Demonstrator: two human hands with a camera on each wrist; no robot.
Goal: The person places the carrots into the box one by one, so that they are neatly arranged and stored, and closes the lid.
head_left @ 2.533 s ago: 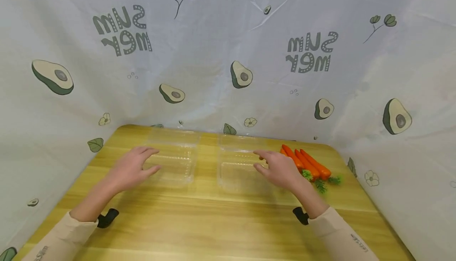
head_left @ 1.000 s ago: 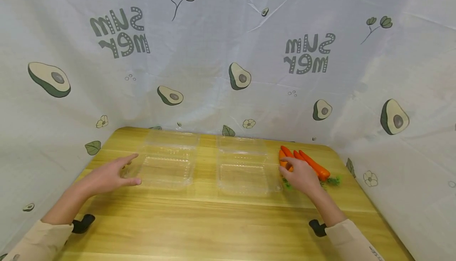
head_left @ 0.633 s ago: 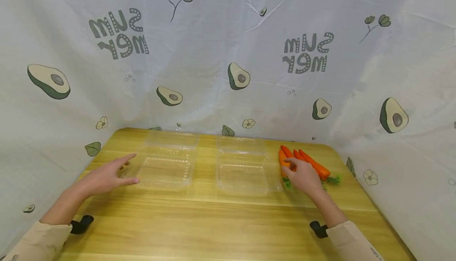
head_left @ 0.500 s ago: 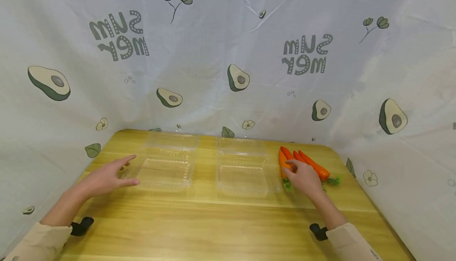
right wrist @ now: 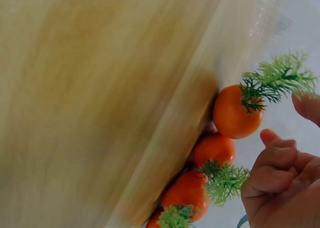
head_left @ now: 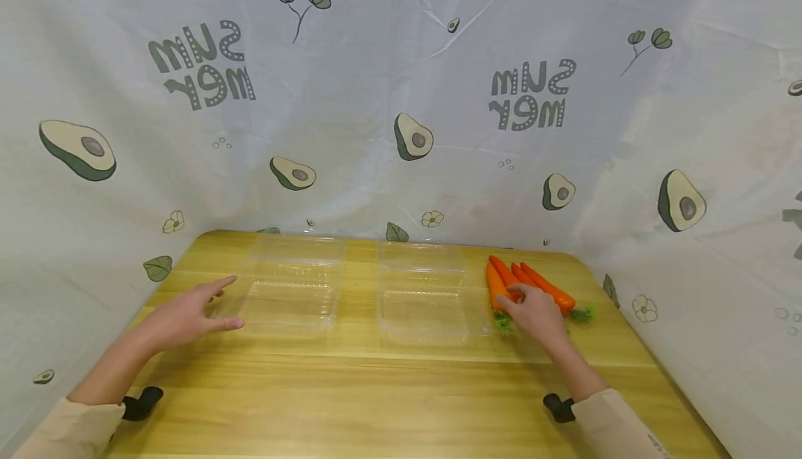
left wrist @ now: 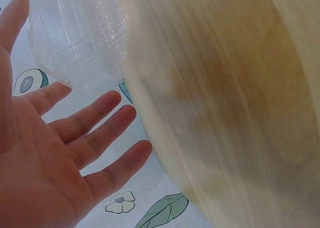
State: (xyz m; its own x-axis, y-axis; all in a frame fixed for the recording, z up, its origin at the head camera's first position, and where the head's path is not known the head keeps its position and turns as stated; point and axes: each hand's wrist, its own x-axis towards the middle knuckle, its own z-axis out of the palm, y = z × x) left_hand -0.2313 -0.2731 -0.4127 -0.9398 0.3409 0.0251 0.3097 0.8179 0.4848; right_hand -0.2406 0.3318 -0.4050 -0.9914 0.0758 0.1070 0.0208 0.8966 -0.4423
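Note:
Two clear plastic clamshell boxes, a left box (head_left: 291,283) and a right box (head_left: 422,293), stand on the table with lids folded back. Several orange carrots with green tops lie at the right. My right hand (head_left: 534,311) is over them, its thumb and index finger apart beside the leftmost carrot (head_left: 493,281). In the right wrist view a gap shows between these fingertips and that carrot (right wrist: 236,113), and the other fingers are curled loosely. My left hand (head_left: 184,314), fingers spread and holding nothing, is just left of the left box.
The wood-grain table (head_left: 376,396) ends at a white curtain (head_left: 357,97) printed with avocados, which hangs behind and along both sides. A black wrist strap (head_left: 143,403) shows at the left cuff and another at the right.
Since the earliest frame, my left hand has drawn back to the left from the left box. My right hand has moved right, from the right box to the carrots; lately both are nearly still.

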